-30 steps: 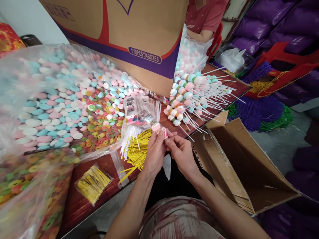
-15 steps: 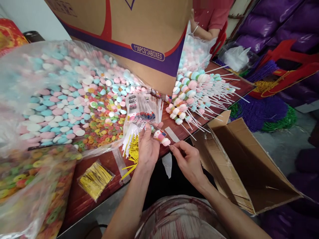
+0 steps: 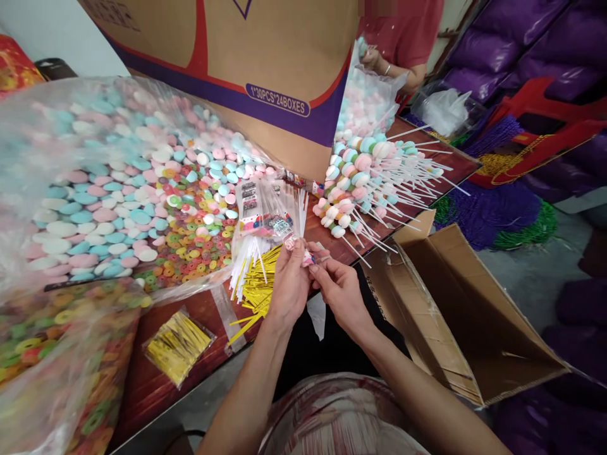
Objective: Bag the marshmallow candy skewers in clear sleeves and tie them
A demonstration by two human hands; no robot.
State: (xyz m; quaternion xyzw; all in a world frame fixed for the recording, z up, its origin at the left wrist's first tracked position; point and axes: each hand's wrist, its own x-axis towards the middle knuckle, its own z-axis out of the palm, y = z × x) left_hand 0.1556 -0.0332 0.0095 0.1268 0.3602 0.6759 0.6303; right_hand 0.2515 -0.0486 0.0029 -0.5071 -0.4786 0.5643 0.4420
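Observation:
My left hand (image 3: pixel 290 285) is closed round a marshmallow candy skewer (image 3: pixel 303 254) at the table's near edge, holding its pink and white candy end up. My right hand (image 3: pixel 337 291) pinches the same skewer just below the candy, fingertips touching those of the left. Under my left hand lie loose gold twist ties (image 3: pixel 258 285) and white sticks. Clear printed sleeve bags (image 3: pixel 268 212) lie just beyond my fingers.
A heap of finished candy skewers (image 3: pixel 365 180) lies at the right of the table. Big plastic bags of pastel marshmallows (image 3: pixel 104 170) and ring candies (image 3: pixel 194 243) fill the left. A packet of gold ties (image 3: pixel 176 345), a tall printed carton (image 3: pixel 265 69), an open carton (image 3: pixel 455 316) and another person (image 3: pixel 403 44) are nearby.
My right hand had drawn away from the skewer to the right half a second ago; now it is back against my left hand, pinching the skewer under the candy.

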